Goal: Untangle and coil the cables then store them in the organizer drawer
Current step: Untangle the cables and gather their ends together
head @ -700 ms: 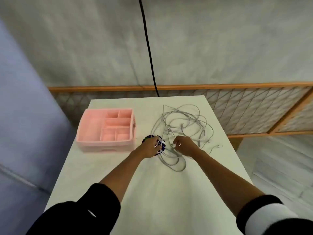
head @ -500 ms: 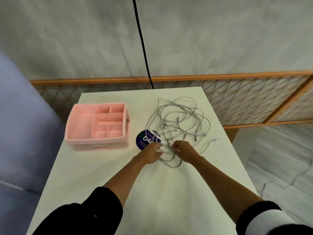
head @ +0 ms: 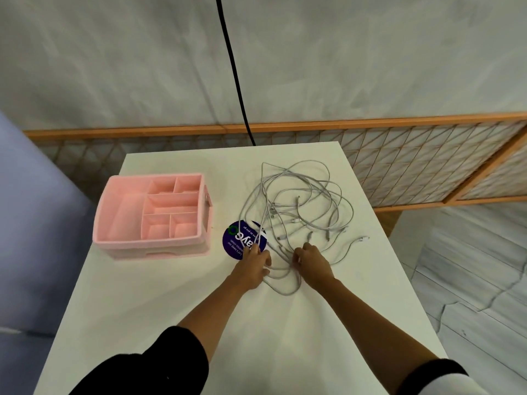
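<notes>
Loosely tangled cables (head: 286, 206), gripped by left hand (head: 251, 268), right hand (head: 312, 265)

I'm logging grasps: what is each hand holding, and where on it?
The right hand grips strands of the cables at the tangle's near edge. The left hand touches a strand there; whether it grips cannot be told.

Looking down on a white table (head: 285, 337), narrowing toward the far end. Beyond it, right across the far side, a pale grey mottled wall (head: 114, 67), with a black cord (head: 233, 67) hanging down it and dropping behind the table's far edge. Low along that wall, an orange wooden rail (head: 370, 125) over a diamond-lattice screen (head: 413, 161). Off to the right, pale grey plank floor (head: 470, 280). Off to the left, a lilac-blue surface (head: 34, 223). Soft, even light throughout.
</notes>
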`<state>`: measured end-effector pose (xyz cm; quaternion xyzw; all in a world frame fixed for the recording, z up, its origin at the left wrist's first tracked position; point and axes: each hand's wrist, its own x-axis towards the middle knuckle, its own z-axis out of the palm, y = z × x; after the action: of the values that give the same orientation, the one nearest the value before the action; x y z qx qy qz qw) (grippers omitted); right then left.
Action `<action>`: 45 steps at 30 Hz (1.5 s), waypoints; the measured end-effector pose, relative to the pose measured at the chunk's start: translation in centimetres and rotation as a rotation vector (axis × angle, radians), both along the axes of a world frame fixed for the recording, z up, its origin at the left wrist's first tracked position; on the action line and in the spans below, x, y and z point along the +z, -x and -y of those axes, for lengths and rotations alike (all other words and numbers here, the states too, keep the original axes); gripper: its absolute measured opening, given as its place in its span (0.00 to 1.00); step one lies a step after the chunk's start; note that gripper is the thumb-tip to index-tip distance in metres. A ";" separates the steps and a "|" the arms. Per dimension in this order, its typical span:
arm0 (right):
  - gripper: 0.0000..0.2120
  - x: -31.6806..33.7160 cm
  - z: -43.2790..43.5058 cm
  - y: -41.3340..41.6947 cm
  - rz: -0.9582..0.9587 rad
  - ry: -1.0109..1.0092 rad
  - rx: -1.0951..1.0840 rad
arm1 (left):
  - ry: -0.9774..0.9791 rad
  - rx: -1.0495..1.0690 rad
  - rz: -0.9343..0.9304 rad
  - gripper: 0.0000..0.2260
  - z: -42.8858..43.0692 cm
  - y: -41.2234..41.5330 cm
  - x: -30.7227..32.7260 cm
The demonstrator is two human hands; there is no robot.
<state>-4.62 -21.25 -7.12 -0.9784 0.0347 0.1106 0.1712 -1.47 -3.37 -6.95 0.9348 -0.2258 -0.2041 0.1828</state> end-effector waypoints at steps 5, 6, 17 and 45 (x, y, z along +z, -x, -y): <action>0.07 2.4 -0.1 -1.3 -0.030 -0.067 0.038 | 0.011 0.052 -0.063 0.13 0.8 -0.2 0.8; 0.04 3.3 -0.2 -1.6 -0.009 -0.185 0.012 | 0.069 0.101 -0.108 0.16 1.3 -0.2 1.5; 0.05 12.4 -3.1 -1.2 0.000 -0.895 -0.010 | 1.171 0.719 -0.369 0.16 2.1 -2.5 12.4; 0.08 21.9 -8.0 -1.8 0.734 -0.604 0.168 | 0.794 0.683 -0.191 0.25 -6.0 2.7 20.1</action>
<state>-2.83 -13.27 14.79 -0.8586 -0.1410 -0.2235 0.4392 -4.14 2.67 13.11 0.7913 0.0491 -0.1158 0.5984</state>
